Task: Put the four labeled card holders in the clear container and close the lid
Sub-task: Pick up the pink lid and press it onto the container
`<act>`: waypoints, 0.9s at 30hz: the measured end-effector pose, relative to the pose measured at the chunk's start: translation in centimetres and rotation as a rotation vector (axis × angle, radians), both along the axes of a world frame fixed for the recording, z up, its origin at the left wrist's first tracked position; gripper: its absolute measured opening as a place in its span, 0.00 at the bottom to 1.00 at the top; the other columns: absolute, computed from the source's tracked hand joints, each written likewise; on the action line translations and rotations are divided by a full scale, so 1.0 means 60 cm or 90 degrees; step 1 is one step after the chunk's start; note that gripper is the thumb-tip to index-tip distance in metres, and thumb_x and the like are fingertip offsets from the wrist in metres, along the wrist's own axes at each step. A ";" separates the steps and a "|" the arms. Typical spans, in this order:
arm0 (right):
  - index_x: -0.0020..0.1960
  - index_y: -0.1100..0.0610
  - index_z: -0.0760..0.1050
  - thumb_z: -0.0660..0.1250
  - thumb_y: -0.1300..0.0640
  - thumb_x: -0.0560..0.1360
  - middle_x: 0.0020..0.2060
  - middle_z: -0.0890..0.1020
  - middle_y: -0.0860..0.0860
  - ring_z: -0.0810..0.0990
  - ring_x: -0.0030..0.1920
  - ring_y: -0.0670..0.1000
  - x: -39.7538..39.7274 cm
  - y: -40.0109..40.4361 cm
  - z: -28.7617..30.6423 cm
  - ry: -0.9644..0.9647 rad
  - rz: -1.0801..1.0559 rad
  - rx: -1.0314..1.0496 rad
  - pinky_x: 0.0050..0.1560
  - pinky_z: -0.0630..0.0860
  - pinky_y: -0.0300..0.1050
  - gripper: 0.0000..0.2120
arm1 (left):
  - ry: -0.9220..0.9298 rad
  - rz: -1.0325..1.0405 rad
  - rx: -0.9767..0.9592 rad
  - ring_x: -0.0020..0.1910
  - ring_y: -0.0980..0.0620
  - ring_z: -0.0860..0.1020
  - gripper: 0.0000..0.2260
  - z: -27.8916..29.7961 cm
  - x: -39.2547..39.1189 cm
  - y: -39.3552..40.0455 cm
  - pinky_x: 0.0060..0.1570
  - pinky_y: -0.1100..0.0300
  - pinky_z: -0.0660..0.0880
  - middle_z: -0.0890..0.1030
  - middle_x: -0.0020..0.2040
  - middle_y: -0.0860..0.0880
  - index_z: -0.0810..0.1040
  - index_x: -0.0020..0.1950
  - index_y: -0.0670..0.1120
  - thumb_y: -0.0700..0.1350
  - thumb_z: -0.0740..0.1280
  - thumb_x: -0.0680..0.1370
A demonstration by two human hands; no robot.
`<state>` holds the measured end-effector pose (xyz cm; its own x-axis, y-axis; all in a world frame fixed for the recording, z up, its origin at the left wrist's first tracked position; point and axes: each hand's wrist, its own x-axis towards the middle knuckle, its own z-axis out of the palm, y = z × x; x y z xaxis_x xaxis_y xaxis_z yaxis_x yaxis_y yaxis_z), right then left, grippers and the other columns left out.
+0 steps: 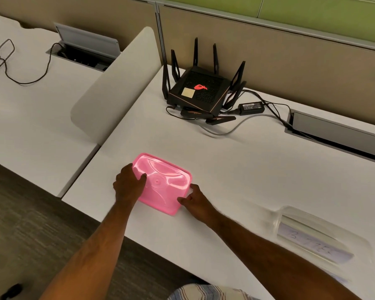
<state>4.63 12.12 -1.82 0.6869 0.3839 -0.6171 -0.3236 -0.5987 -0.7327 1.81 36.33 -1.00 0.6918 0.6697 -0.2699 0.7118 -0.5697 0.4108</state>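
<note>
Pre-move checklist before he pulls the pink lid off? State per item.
1. Left hand on the pink lid: ok, its thumb lies on the lid's top and its fingers sit at the left edge.
2. Right hand at the lid's near right corner: ok, fingertips touch the edge.
3. Lid still on the container: ok, it lies flat; the container beneath is hidden.
4. Card holder within reach: ok, one clear holder with handwriting lies on the desk to the right.
5. All four holders present: cannot tell, a second shows only partly at the near edge.
6. Router and cables clear of the lid: ok.
</note>
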 end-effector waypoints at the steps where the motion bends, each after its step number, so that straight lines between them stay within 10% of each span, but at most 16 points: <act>1: 0.78 0.56 0.60 0.71 0.50 0.78 0.46 0.78 0.53 0.80 0.48 0.52 -0.001 0.000 0.004 0.015 -0.014 0.024 0.48 0.75 0.45 0.34 | 0.000 0.006 -0.006 0.67 0.36 0.74 0.29 0.001 0.002 0.000 0.66 0.39 0.69 0.75 0.69 0.41 0.68 0.74 0.45 0.54 0.70 0.77; 8: 0.75 0.56 0.65 0.71 0.53 0.79 0.46 0.78 0.51 0.79 0.40 0.47 -0.004 -0.015 0.034 0.077 -0.117 0.117 0.34 0.73 0.30 0.28 | -0.030 0.036 -0.009 0.64 0.36 0.74 0.26 0.019 0.004 0.006 0.64 0.40 0.71 0.76 0.67 0.42 0.69 0.72 0.45 0.53 0.70 0.77; 15: 0.72 0.55 0.69 0.69 0.58 0.81 0.54 0.83 0.62 0.83 0.40 0.51 0.002 -0.044 0.078 0.040 -0.190 0.226 0.40 0.76 0.45 0.21 | -0.126 0.050 -0.026 0.65 0.36 0.74 0.27 0.054 0.011 -0.013 0.64 0.37 0.72 0.73 0.69 0.42 0.67 0.74 0.46 0.58 0.66 0.79; 27: 0.72 0.49 0.70 0.67 0.54 0.82 0.58 0.83 0.51 0.87 0.51 0.52 0.021 -0.126 0.131 -0.097 -0.243 0.314 0.46 0.83 0.49 0.18 | -0.259 0.050 -0.077 0.61 0.40 0.76 0.29 0.134 0.050 -0.093 0.64 0.38 0.71 0.72 0.68 0.48 0.69 0.71 0.54 0.71 0.52 0.79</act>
